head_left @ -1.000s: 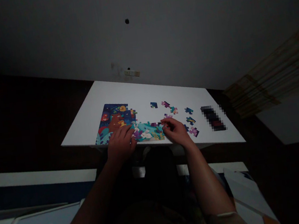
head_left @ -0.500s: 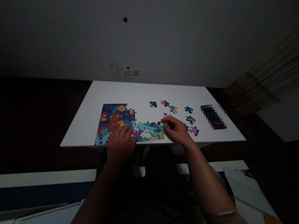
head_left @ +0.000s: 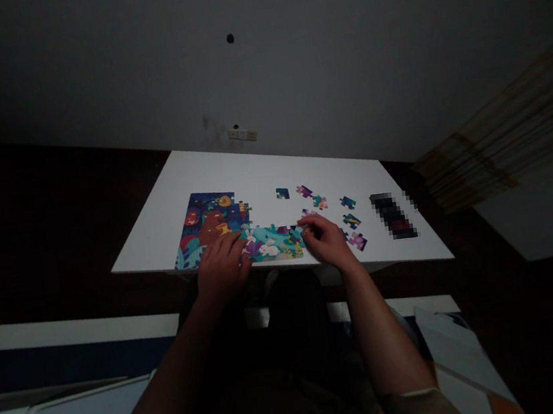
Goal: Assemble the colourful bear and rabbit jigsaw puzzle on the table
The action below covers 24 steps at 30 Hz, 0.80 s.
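Left hand: lying flat, fingers extended and pressing lightly on the assembled jigsaw puzzle.
Right hand: wrist raised, fingertips pinched together at the puzzle's right end; whether they grip a piece, cannot tell.
Puzzle: near edge of the white table, left of centre.
Loose pieces: scattered to the puzzle's right.

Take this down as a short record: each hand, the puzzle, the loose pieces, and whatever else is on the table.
Left hand: lying on the jigsaw puzzle, fingers over its lower section.
Right hand: fingertips at the puzzle's right end; cannot tell whether they grip a piece.
Loose pieces: scattered right of the puzzle.
Surface: white table.
Also there: blurred dark object, near the table's right edge.
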Available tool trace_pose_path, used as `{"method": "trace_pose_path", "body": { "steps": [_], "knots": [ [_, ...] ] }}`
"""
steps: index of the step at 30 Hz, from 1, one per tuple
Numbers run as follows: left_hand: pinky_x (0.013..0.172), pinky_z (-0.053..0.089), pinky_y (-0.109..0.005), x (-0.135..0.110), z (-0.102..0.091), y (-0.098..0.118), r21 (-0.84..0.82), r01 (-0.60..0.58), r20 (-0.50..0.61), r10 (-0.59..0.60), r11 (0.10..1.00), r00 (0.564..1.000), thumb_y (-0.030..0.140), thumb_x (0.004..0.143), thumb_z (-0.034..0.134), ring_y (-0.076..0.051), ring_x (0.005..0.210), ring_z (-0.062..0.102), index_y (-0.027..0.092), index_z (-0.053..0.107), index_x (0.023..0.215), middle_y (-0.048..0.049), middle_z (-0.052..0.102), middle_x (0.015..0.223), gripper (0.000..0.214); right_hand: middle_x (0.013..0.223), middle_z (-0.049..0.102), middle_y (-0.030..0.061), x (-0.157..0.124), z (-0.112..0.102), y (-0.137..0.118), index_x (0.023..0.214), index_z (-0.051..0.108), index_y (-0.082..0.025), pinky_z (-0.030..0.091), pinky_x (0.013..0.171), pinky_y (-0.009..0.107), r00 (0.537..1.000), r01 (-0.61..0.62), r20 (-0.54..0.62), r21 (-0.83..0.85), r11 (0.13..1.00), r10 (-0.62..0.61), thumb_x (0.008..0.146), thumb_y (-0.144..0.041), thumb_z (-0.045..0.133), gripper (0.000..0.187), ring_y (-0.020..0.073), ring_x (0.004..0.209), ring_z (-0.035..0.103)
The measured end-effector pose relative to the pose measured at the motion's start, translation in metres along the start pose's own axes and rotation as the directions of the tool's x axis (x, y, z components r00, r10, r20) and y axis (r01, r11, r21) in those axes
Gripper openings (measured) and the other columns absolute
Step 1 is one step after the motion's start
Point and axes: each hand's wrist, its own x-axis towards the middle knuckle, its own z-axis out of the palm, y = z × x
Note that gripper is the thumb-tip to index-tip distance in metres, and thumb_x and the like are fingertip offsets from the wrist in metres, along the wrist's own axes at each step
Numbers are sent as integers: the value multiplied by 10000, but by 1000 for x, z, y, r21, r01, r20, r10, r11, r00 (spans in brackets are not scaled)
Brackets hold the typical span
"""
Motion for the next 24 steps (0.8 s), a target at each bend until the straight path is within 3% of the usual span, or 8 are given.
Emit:
{"method": "trace_pose_path", "body": {
  "steps": [8, 13, 16, 18, 20, 22, 24],
  "knots": [
    [1116, 662, -582, 0, 2, -1, -13, 0, -1, 0, 1000, 1000, 251, 1122, 648, -386, 1403, 801, 235, 864, 1405, -150, 869, 1542, 356, 1148, 844, 76, 0, -2, 3, 1141, 887, -338, 645, 870, 467, 1000, 8, 5, 14, 1000, -8, 908, -342, 797, 250, 282, 911, 748],
    [1110, 659, -570, 0, 0, 0, 1, 7, 2, -7, 1000, 1000, 250, 1128, 651, -388, 1404, 806, 248, 866, 1398, -144, 869, 1548, 345, 974, 826, 48, -2, 2, 10, 1227, 893, -316, 659, 839, 462, 999, -35, -11, 65, 997, 36, 928, -434, 836, 326, 274, 834, 737],
    [1119, 656, -581, 0, 0, 1, -19, 17, 8, -16, 1000, 1000, 244, 1123, 662, -395, 1416, 802, 258, 869, 1394, -145, 866, 1557, 342, 1116, 882, 104, -1, 7, 15, 1237, 864, -297, 700, 899, 497, 985, -18, -164, 157, 987, 44, 932, -507, 853, 370, 305, 947, 809],
    [1107, 662, -593, 1, 1, 0, -24, 13, 6, -13, 1000, 1000, 246, 1122, 663, -403, 1409, 805, 243, 868, 1399, -152, 865, 1556, 344, 1217, 894, 157, 1, 5, 19, 1216, 832, -281, 722, 959, 536, 924, 9, -378, 188, 982, 64, 929, -559, 852, 400, 344, 1078, 845],
    [1110, 664, -593, 1, 2, 0, -27, 12, 2, -12, 1000, 1000, 239, 1116, 669, -401, 1402, 808, 239, 870, 1395, -155, 867, 1546, 343, 1237, 888, 182, 3, -4, 23, 1212, 818, -275, 734, 970, 567, 813, 13, -576, 156, 988, 80, 939, -597, 839, 422, 372, 1134, 851],
    [1126, 662, -585, 1, 2, 0, -28, 14, -2, -14, 1000, 1000, 233, 1107, 682, -393, 1405, 807, 247, 872, 1390, -155, 869, 1539, 341, 1231, 879, 186, 3, -22, 30, 1214, 827, -279, 739, 938, 573, 717, -14, -692, 102, 995, 81, 957, -613, 826, 422, 380, 1113, 852],
    [1129, 661, -579, 0, 2, 0, -26, 13, -5, -13, 1000, 1000, 230, 1102, 689, -391, 1412, 802, 251, 872, 1391, -155, 866, 1542, 343, 1169, 875, 175, 2, -45, 37, 1183, 839, -281, 736, 890, 567, 680, -56, -728, 65, 996, 86, 957, -621, 826, 409, 377, 1048, 848]
  ]
}}
